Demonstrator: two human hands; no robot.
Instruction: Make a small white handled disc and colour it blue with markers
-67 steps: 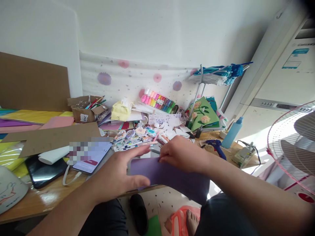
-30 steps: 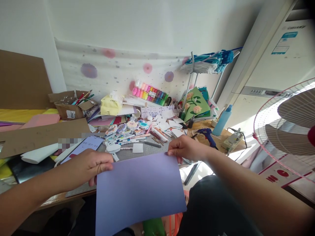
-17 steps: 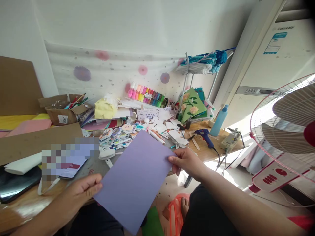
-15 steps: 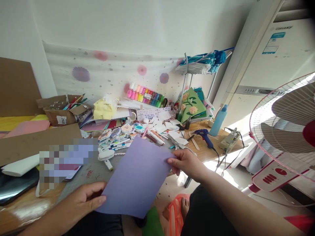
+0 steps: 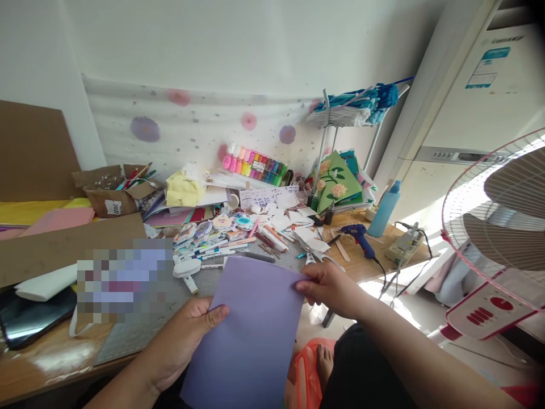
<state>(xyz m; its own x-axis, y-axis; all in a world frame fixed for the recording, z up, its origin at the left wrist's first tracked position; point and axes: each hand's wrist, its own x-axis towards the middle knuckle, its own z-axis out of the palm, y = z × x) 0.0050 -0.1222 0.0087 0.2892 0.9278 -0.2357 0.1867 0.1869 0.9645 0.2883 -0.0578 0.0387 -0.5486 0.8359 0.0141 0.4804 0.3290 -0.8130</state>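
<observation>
A plain purple sheet (image 5: 251,335) is held up in front of the table's near edge, above the lap. On its left edge my left hand (image 5: 191,332) pinches it, thumb on top and fingers behind the sheet. My right hand (image 5: 330,287) grips the upper right corner between thumb and fingers. Just beyond the right hand lie scissors (image 5: 310,250) and a grey pen (image 5: 260,257). Markers (image 5: 272,237) and cut-out stickers (image 5: 204,230) are heaped behind the sheet.
A blue glue gun (image 5: 360,238) and a blue bottle (image 5: 384,210) are at the table's right. A pink fan (image 5: 498,304) stands further right. At left are a cardboard box (image 5: 113,199), a black tablet (image 5: 36,315) and a grey mat (image 5: 128,335).
The purple sheet has turned more upright and dropped lower. My left hand has moved up and right along its edge. My right hand still grips the corner. The view has shifted slightly.
</observation>
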